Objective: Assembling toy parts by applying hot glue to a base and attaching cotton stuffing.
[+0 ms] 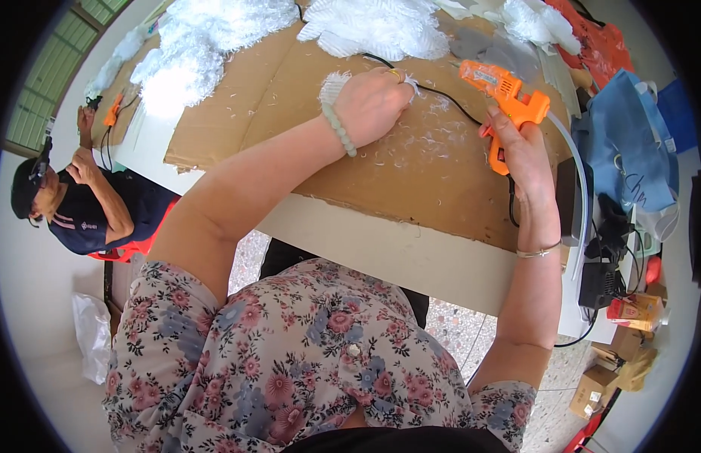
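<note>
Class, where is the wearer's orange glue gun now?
The glue gun is at the head view's upper right, in the person's right hand, over the cardboard, left of the blue bag.

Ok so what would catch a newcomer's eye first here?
Probably the bright orange glue gun in the right hand, over the right side of the cardboard. Then the fluffy white heaps along its far edge, and the left hand holding white material near the middle.
</note>
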A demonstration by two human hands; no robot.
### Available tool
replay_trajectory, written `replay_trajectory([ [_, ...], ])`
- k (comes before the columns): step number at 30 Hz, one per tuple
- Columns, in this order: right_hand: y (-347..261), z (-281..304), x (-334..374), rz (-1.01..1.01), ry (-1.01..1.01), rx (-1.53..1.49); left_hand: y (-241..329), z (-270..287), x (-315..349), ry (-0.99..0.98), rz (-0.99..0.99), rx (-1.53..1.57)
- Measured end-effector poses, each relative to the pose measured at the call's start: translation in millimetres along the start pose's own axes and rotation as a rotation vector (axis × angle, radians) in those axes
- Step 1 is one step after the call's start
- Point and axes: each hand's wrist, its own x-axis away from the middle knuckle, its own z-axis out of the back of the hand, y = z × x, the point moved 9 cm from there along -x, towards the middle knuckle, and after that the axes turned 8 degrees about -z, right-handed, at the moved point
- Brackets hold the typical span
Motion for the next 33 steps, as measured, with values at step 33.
replay_trajectory([
  [33, -11, -20, 6, 0.044, -0.023, 0.028, -82, -18, 20, -0.085, 0.483, 0.496],
])
